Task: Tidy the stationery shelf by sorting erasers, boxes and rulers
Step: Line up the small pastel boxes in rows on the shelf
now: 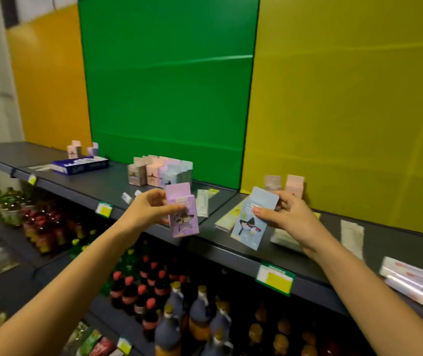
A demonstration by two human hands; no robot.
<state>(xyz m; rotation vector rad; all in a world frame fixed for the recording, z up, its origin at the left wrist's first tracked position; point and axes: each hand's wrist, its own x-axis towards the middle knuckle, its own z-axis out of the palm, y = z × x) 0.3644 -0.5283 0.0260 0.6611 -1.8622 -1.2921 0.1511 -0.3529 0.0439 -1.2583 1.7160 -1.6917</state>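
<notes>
The left hand pinches a purple box by its left side, thumb on the front and fingers behind, holding it upright over the shelf's front edge. The right hand is clamped on a blue box, thumb across its face, the box tilted with its top leaning right, also near the front edge. Further back, against the green panel, a cluster of boxes stands upright in a row. At the shelf's far left end lie a dark blue carton and two more small boxes behind it. Two pink boxes stand at the back by the yellow panel. Flat pale packets lie between the hands and under the right wrist, and clear-wrapped packs sit by the front edge at the right end. Bottles fill the lower shelves
</notes>
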